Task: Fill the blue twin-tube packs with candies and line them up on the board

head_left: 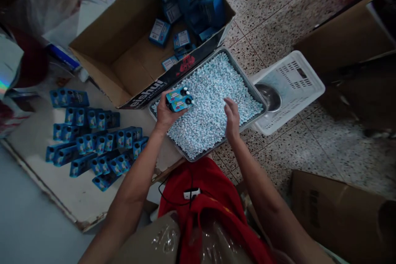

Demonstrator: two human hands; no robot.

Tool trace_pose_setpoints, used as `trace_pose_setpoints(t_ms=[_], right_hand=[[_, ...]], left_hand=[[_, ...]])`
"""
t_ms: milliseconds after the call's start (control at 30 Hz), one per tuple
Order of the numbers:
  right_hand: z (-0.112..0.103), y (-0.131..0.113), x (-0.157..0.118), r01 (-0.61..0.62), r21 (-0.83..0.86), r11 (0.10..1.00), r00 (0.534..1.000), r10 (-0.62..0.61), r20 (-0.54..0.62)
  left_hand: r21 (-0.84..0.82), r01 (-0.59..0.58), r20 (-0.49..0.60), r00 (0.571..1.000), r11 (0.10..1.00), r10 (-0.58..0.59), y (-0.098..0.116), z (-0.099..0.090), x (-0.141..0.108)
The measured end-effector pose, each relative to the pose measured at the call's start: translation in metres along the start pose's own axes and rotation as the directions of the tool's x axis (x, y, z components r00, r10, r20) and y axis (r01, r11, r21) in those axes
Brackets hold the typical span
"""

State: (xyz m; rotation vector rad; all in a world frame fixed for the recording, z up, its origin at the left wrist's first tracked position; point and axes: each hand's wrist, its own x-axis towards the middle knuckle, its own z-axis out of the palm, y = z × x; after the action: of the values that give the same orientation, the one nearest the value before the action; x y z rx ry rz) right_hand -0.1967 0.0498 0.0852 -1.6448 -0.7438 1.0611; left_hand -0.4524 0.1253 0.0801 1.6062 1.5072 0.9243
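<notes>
A metal tray full of small pale blue and white pellets lies in front of me. Over its left side my left hand is closed around two small blue boxes held side by side. Dark round openings show on their faces, with white pellets at the edges. My right hand hovers over the tray's right part, fingers apart and nothing visible in them. Many similar blue boxes stand in rows on the table to the left.
Behind the tray stands an open cardboard box with several blue boxes inside. A white plastic basket holding a metal bowl sits to the right. Another cardboard box is at lower right on the speckled floor.
</notes>
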Motion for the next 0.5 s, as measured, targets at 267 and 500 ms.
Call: trace_pose_setpoints(t_ms=[267, 500], right_hand=[[0.034, 0.071, -0.033, -0.145, -0.144, 0.979, 0.934, 0.087, -0.346], [0.100, 0.059, 0.002, -0.102, 0.108, 0.989, 0.909, 0.137, -0.393]], left_hand=[[0.016, -0.090, -0.085, 0.992, 0.996, 0.091, 0.012, -0.027, -0.027], [0.053, -0.057, 0.007, 0.998, 0.997, 0.057, -0.012, -0.025, -0.040]])
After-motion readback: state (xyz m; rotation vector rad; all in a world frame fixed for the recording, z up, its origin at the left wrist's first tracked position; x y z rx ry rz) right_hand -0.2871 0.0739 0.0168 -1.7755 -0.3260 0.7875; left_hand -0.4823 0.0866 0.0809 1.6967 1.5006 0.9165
